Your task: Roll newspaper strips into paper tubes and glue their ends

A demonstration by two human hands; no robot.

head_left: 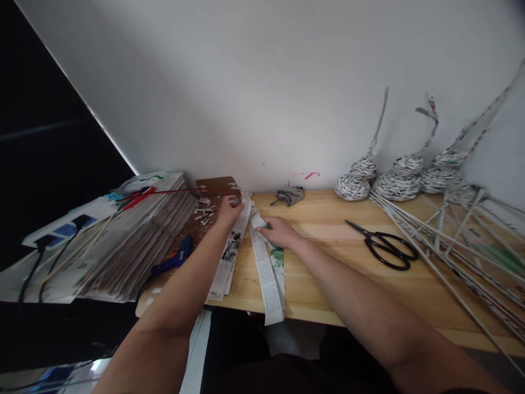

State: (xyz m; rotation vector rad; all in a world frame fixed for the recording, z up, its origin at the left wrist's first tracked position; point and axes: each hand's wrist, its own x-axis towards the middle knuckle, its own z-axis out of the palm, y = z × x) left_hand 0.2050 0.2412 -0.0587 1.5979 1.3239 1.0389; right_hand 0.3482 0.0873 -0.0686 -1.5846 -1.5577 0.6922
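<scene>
My right hand (279, 232) pinches the upper end of a long newspaper strip (264, 276), which hangs down past the table's front edge. Beside and partly beneath it lies another strip with green leaf print (279, 260). My left hand (230, 211) is at the top end of a stack of cut newspaper strips (226, 268), its thumb and fingers closed on the paper there. Part of that grip is hidden by the hand itself. Near the left forearm lies a blue glue gun (174, 260).
Black-handled scissors (391, 249) lie on the wooden table (324, 284) at right. Woven paper gourd shapes (397, 180) and long paper rods (459, 262) stand beyond them. Leftward are stacked newspapers (151, 241), a power strip (69, 221), paper scraps (205, 212) and a grey cloth (290, 195).
</scene>
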